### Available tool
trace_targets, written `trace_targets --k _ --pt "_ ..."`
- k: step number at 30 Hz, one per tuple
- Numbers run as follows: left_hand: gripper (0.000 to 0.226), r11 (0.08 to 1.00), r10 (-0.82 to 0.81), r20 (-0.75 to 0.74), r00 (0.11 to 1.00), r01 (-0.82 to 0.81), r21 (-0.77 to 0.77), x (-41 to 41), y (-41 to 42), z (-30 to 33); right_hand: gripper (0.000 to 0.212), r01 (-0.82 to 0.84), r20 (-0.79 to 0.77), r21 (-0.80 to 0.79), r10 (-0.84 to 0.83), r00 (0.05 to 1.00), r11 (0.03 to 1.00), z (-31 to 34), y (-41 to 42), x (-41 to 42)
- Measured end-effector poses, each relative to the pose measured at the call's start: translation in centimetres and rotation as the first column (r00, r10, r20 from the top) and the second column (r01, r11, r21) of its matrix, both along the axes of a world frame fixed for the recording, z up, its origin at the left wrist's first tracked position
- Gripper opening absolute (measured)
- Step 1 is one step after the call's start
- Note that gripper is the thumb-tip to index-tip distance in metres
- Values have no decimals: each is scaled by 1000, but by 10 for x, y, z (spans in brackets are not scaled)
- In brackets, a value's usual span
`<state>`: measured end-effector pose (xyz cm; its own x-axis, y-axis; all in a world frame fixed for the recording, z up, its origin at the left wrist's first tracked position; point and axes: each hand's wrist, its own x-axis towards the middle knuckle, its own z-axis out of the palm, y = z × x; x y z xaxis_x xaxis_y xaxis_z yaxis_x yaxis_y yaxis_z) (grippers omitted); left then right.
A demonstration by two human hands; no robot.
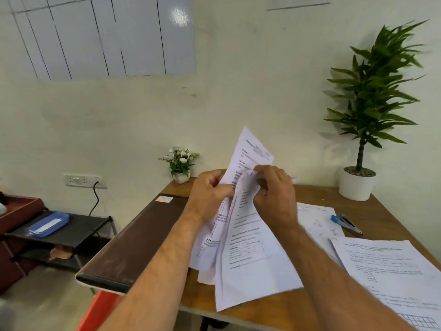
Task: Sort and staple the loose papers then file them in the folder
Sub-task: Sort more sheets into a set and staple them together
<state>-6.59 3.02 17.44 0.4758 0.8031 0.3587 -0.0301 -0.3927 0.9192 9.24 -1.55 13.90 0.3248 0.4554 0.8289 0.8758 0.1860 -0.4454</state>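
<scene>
both bare forearms reach forward from the bottom edge and converge toward the middle, wrists fairly straight. the left hand [210, 194] is seen from the back, its fingers curled inward and the thumb pressed across, gripping the printed sheets [248, 247] at their left side. the right hand [274, 194] sits just beside it, also back-up, knuckles raised, with fingers bent and pinching a crumpled upper fold of the same sheets. the two hands are close together, nearly touching at the fingertips.
</scene>
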Motion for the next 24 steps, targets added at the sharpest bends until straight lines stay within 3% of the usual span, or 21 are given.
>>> trace_targets --k 4,8,11,14,19,24 --pt "27 982 -158 205 966 175 -67 -1 -14 23 45 -19 42 135 13 999 991 41 -4 -10" --pt "52 952 -190 316 929 253 -171 2 -24 37 56 20 107 179 -40 994 984 71 -15 -14" --pt "51 933 -121 362 924 231 -277 3 -28 35 59 101 159 89 -115 981 991 78 -20 -18" --pt "37 864 -67 403 913 255 -434 3 -28 13 64 158 230 -123 -127 965 980 71 -24 -19" --pt "11 790 -36 182 983 140 -597 10 -26 -53 62 179 263 -528 -41 964 830 32 -32 -10" --pt "21 781 -107 39 993 108 -615 13 -30 -109 53 154 186 -639 -42 982 754 -34 -34 1"
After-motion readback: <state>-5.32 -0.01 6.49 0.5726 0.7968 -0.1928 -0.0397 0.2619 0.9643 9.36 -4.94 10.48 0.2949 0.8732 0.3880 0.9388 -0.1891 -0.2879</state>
